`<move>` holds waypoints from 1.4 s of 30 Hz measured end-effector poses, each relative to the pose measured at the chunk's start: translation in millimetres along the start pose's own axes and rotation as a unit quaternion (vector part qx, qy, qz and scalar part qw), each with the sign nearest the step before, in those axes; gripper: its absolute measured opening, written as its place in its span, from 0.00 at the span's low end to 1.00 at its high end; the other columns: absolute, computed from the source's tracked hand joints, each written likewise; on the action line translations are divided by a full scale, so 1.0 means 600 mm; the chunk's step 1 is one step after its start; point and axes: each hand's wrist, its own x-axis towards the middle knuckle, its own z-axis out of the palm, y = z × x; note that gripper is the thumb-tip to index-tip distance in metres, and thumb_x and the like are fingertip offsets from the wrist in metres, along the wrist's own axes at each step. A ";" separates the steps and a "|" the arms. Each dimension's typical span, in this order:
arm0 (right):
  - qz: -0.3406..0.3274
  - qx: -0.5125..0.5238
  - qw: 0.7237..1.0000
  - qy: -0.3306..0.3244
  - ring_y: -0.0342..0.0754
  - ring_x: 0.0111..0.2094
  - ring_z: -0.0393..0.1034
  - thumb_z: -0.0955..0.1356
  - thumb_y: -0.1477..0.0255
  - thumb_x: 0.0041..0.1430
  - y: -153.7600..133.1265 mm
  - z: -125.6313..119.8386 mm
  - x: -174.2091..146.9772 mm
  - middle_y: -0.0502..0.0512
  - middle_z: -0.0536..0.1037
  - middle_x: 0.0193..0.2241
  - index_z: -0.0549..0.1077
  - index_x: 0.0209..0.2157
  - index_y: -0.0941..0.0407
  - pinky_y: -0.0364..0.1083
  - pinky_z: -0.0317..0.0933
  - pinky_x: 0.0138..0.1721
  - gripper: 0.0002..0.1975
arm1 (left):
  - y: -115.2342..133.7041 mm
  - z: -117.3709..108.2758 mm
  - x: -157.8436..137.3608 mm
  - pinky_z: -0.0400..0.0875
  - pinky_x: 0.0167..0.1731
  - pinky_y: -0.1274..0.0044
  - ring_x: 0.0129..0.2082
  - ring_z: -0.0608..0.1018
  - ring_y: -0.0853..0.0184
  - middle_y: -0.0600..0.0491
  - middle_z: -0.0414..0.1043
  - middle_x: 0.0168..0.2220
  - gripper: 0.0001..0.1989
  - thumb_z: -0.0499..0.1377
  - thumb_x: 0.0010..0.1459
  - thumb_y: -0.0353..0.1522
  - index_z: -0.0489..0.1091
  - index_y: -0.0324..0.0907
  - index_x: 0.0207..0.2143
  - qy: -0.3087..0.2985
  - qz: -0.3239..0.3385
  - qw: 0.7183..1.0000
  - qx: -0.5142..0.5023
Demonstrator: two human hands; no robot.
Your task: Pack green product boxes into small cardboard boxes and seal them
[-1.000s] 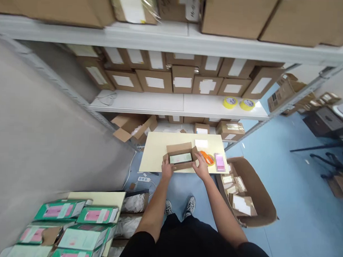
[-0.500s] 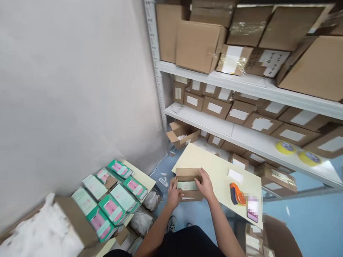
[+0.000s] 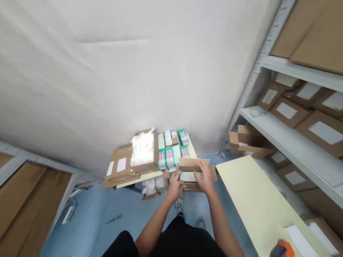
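I hold an open cardboard box (image 3: 193,165) in front of me, its flaps standing up. Inside lies a pale green carton (image 3: 189,177). My left hand (image 3: 175,186) is wrapped round the box's left side, with the thumb towards the front. My right hand (image 3: 205,177) grips the right side, its thumb reaching over the carton. Just beyond the box, green cartons with pink pictures (image 3: 169,156) and pale cartons (image 3: 161,141) stand in rows on a low table.
On that table are a box of white filling (image 3: 142,148) and flattened cardboard (image 3: 118,164). To the right, a cream table (image 3: 242,183) carries an orange tape dispenser (image 3: 286,254) and white labels (image 3: 301,241). Behind it, shelves (image 3: 295,138) hold boxes; an open box (image 3: 251,142) sits low.
My view has turned left, away from the shelves and towards the wall and the carton table. The cardboard box has come along in both hands, from the cream table's edge to the cartons.
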 end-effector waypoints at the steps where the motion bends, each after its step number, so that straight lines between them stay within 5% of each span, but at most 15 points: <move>1: -0.007 0.007 1.000 -0.013 0.60 0.69 0.62 0.67 0.64 0.66 -0.011 0.015 -0.005 0.63 0.68 0.67 0.70 0.64 0.52 0.63 0.60 0.67 0.26 | -0.013 -0.013 -0.024 0.61 0.66 0.48 0.71 0.59 0.42 0.44 0.52 0.75 0.03 0.66 0.58 0.29 0.80 0.41 0.31 0.014 -0.009 1.000 0.000; 7: -0.064 0.008 0.995 -0.075 0.60 0.68 0.62 0.67 0.64 0.66 -0.078 0.088 -0.012 0.62 0.69 0.66 0.71 0.63 0.52 0.62 0.59 0.68 0.25 | -0.103 -0.075 -0.149 0.63 0.64 0.49 0.70 0.60 0.42 0.46 0.55 0.74 0.03 0.66 0.59 0.30 0.81 0.42 0.33 0.087 -0.072 0.994 0.013; 13: -0.077 -0.005 0.992 -0.100 0.60 0.67 0.64 0.68 0.63 0.65 -0.146 0.189 0.003 0.63 0.70 0.66 0.73 0.60 0.52 0.62 0.60 0.67 0.24 | -0.215 -0.123 -0.214 0.65 0.63 0.49 0.69 0.61 0.40 0.46 0.58 0.72 0.05 0.65 0.60 0.30 0.82 0.42 0.33 0.120 -0.118 0.986 0.012; 22: -0.076 -0.044 0.984 -0.158 0.59 0.68 0.62 0.68 0.63 0.63 -0.246 0.461 0.094 0.64 0.69 0.65 0.72 0.61 0.54 0.59 0.60 0.67 0.26 | -0.391 -0.215 -0.234 0.65 0.63 0.49 0.70 0.59 0.40 0.48 0.56 0.73 0.07 0.63 0.62 0.32 0.82 0.42 0.34 0.109 -0.105 0.988 -0.028; 30: 0.085 -0.247 0.939 -0.225 0.60 0.63 0.68 0.72 0.58 0.61 -0.316 0.644 0.237 0.68 0.72 0.62 0.72 0.60 0.59 0.53 0.62 0.62 0.30 | -0.472 -0.257 -0.216 0.62 0.67 0.54 0.72 0.55 0.45 0.52 0.55 0.74 0.07 0.62 0.63 0.30 0.80 0.43 0.32 0.102 -0.093 0.989 -0.049; 36: 0.163 -0.358 0.887 -0.242 0.58 0.53 0.77 0.72 0.64 0.62 -0.328 0.710 0.261 0.71 0.77 0.55 0.77 0.53 0.60 0.48 0.68 0.49 0.21 | -0.488 -0.255 -0.223 0.60 0.69 0.54 0.73 0.54 0.45 0.54 0.53 0.74 0.07 0.62 0.62 0.29 0.81 0.43 0.33 0.077 -0.086 0.991 -0.063; 42: 0.129 -0.343 0.909 -0.200 0.55 0.47 0.79 0.67 0.72 0.63 -0.329 0.693 0.239 0.65 0.84 0.43 0.82 0.43 0.58 0.44 0.66 0.45 0.12 | -0.498 -0.262 -0.221 0.58 0.69 0.53 0.73 0.53 0.45 0.54 0.55 0.74 0.07 0.63 0.61 0.29 0.81 0.43 0.33 0.047 -0.095 0.991 -0.078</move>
